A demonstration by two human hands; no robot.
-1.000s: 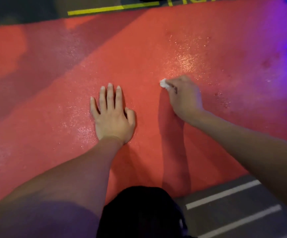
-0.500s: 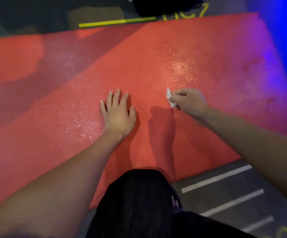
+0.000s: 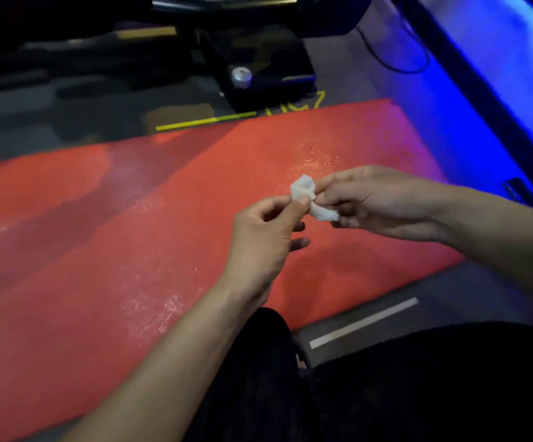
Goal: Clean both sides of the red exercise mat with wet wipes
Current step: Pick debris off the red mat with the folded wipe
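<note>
Red mat (image 3: 105,250) lay flat across the middle of the frame, running off the left edge, wet sheen glinting near its centre and lower middle. Above it, both hands met at centre right: the left hand (image 3: 260,240) pinched the crumpled white wipe (image 3: 309,200) with thumb and forefinger, and the right hand (image 3: 376,202) pinched its other side, fingers curled on it. Grey floor (image 3: 450,301) with a white stripe (image 3: 364,322) sat lower right; dark equipment (image 3: 258,59) stood at top.

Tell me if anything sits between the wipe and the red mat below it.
Nothing visible does. Both hands, left hand and right hand, pinch the wet wipe above bare red mat.
</note>
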